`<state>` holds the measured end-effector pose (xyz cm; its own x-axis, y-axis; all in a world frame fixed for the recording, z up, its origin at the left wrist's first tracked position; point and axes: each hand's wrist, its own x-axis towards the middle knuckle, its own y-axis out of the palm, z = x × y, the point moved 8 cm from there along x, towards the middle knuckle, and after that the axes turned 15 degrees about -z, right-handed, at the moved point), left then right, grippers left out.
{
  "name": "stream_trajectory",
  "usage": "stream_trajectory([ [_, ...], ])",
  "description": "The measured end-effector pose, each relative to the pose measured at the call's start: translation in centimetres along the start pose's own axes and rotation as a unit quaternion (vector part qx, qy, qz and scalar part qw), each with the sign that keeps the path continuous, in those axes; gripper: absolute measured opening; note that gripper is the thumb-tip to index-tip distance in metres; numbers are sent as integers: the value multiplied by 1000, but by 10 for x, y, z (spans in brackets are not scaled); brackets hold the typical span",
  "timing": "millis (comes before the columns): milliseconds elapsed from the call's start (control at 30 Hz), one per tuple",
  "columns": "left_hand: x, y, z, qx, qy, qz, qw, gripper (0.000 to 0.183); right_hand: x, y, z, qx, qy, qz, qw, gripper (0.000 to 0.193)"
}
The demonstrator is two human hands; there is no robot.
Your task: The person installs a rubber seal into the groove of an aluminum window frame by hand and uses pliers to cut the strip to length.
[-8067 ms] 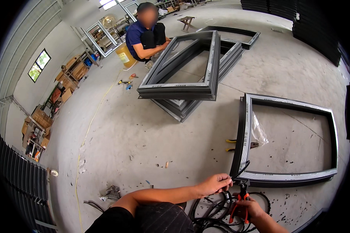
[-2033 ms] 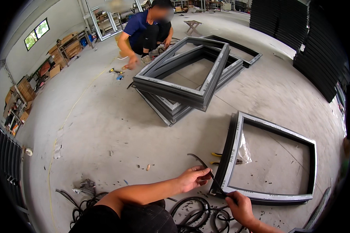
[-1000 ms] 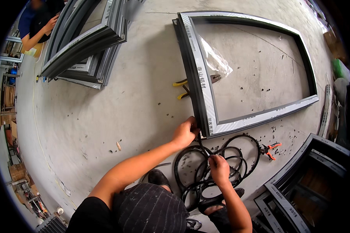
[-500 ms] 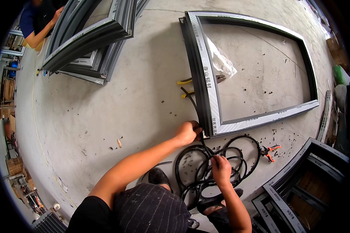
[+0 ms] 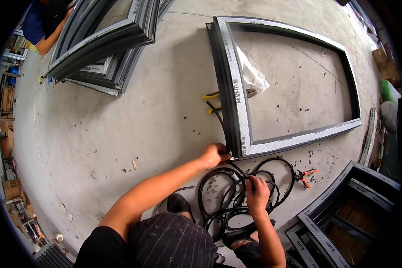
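Note:
A dark grey window frame point(image 5: 237, 89), its faces covered in white protective film, lies on the concrete floor in front of me. At its near left corner my left hand point(image 5: 214, 155) pinches a black rubber sealing strip point(image 5: 200, 192) against the outer side. One end of the strip sticks out farther up that side. My right hand point(image 5: 257, 194) grips the same strip a short way along, with a bit stretched between both hands. The rest lies in loose coils near my feet. Exactly how the strip sits at the corner is hidden by my left fingers.
Yellow-handled pliers point(image 5: 211, 95) lie partly under the frame's left side. Red-handled cutters point(image 5: 306, 178) rest right of the coils. More frames point(image 5: 317, 225) stand at the lower right, and a stack point(image 5: 120, 33) at the upper left, beside another person point(image 5: 47, 27). Black scraps dot the floor.
My right hand has shifted slightly right and away from me, along with the strip it grips. My left hand stays at the frame's corner. The whole view has moved a little.

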<state>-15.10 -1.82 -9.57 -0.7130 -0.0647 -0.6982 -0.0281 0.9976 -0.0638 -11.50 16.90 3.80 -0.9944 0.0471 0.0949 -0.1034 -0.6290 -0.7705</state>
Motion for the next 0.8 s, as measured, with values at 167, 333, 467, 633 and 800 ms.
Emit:
stream_trajectory([
  [167,27,-29,-34,-104,7,-40,994,23,12,-5,11,9,-17,-16,1000,12],
  [333,29,-33,-41,-41,2,-59,997,19,13,-3,7,5,-3,-10,1000,11],
  [467,33,-36,-46,-66,-16,-57,996,21,11,-5,11,0,-26,-17,1000,12],
  [633,49,-44,-64,-149,-27,-95,984,28,8,-6,11,8,4,-11,1000,12],
  [800,54,-55,-77,-76,10,-187,979,32,9,-5,11,11,-21,-17,1000,12],
])
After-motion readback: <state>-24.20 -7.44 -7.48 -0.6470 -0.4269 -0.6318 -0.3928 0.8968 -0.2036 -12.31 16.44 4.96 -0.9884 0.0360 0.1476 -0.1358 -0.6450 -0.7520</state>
